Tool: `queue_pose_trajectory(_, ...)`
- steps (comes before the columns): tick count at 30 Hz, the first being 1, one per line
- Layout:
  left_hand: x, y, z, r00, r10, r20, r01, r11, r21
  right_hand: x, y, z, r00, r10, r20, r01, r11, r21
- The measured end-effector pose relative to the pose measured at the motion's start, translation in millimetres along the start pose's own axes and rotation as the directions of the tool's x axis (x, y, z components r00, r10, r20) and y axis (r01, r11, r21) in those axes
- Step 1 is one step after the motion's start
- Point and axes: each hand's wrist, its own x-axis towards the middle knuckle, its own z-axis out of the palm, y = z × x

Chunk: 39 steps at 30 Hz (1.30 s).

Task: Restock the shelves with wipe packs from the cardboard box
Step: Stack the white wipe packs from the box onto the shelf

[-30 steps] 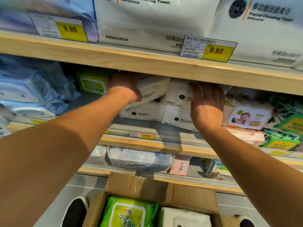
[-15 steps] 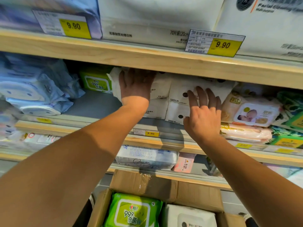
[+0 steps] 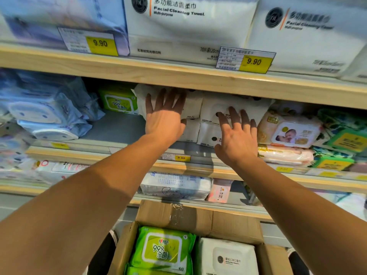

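Several white wipe packs stand stacked on the middle shelf. My left hand lies flat with spread fingers against the left packs. My right hand, fingers straight and spread, is just in front of the right packs, with its fingertips at their face. Below, the open cardboard box holds a green wipe pack and a white wipe pack.
A green pack and blue packs stand left of the white stack; baby-picture packs sit to its right. The wooden upper shelf edge hangs just above my hands, with large towel packs on it.
My left hand has let go of the white pack it gripped and now lies flat on it. My right hand has drawn back slightly with its fingers spread. The view has shifted up.
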Motion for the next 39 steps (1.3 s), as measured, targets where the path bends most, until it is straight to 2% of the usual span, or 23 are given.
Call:
queue_pose_trajectory(4, -45.3, 0.5, -14.0, 0.998, 0.061, 0.023, -0.06, 0.998, -0.03, -26.0, 0.2, -1.4, 0.997, -0.063, -0.038, 0.066, 0.994, 0.081)
queue_pose_trajectory(9, -110.5, 3.8, -18.1, 0.986, 0.129, 0.104, -0.116, 0.985, -0.13, -83.1, -1.3, 11.2, 0.992, -0.125, 0.013, 0.122, 0.983, 0.135)
queue_pose_trajectory(18, -223.7, 28.3, -24.9, 0.953, 0.207, 0.221, -0.15, 0.957, -0.249, -206.9, 4.7, 36.6, 0.962, -0.188, 0.196, 0.141, 0.962, 0.233)
queue_pose_trajectory(26, -324.8, 62.1, -5.6, 0.882, 0.284, 0.377, -0.151, 0.926, -0.345, -299.8, 25.9, 73.8, 0.907, -0.203, 0.37, 0.119, 0.964, 0.237)
queue_pose_trajectory(33, -369.9, 88.5, 25.2, 0.781, 0.36, 0.51, -0.165, 0.907, -0.387, -337.8, 54.5, 112.5, 0.84, -0.163, 0.517, 0.057, 0.975, 0.215)
queue_pose_trajectory(39, -387.9, 107.9, 71.0, 0.623, 0.405, 0.669, -0.208, 0.911, -0.357, -346.4, 74.6, 142.9, 0.761, -0.113, 0.639, -0.002, 0.984, 0.177)
